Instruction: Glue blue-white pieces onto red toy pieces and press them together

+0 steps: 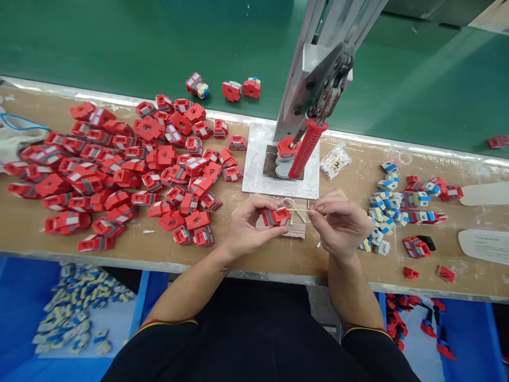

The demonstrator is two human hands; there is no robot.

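Observation:
Fingers and thumb of my left hand (251, 224) are closed round a small red toy part (275, 216) with grey trim. My right hand (341, 220) pinches a thin cotton swab (299, 210), whose far end reaches the red part. Below them lies a piece of cardboard (296, 229) with a few more swabs on it. Just beyond stands a hand press with a red handle (308, 148) on a metal base plate (254, 178); another red part (287, 147) sits under the press.
A large pile of red parts (131, 164) covers the left side. Small white, blue and yellow parts (385, 207) lie right, near a bag of swabs (336, 160). Blue bins (137, 307) stand below the table edge. A green belt (139, 42) runs behind, carrying several parts.

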